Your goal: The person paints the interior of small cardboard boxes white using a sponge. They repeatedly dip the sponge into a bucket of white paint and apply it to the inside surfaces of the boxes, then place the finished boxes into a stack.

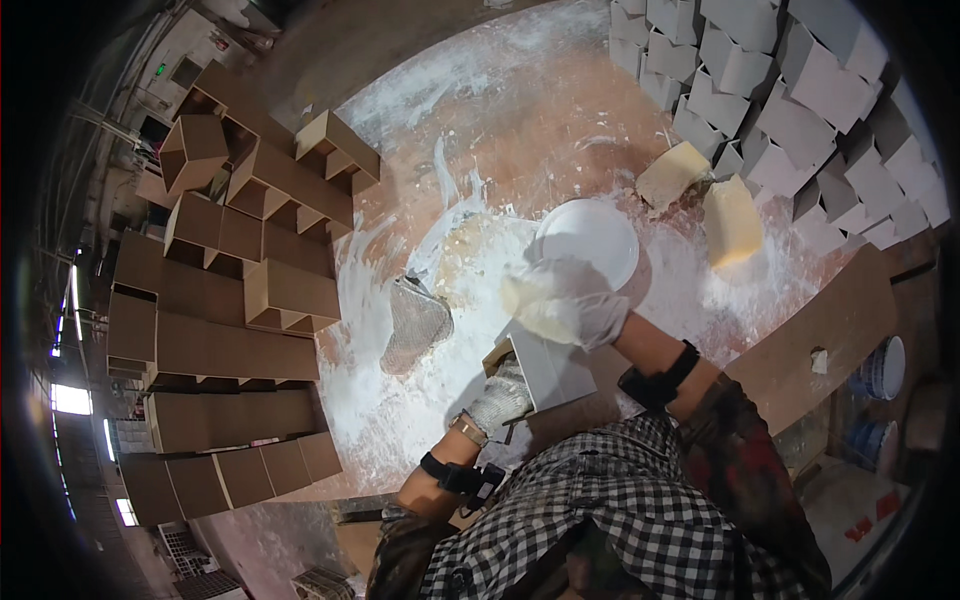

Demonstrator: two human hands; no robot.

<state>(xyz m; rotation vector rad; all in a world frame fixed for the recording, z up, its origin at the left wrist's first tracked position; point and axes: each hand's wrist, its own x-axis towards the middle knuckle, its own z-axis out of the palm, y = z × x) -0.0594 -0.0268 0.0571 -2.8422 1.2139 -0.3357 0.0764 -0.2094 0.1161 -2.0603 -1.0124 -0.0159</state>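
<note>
Box [558, 375], near edge of table [540, 120]: left hand [500, 400] clamped on open end, presumably for steadiness; right hand [575, 305] above, blurred, grip unclear.

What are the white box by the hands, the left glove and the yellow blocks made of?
The box looks like cardboard: flat, matte panels, pale outside, brown inside. The left glove seems to be knitted cloth, dull grey, with a coarse texture. The yellow blocks may be foam sponge: matte, with rough edges, but looks alone can't settle it.
</note>
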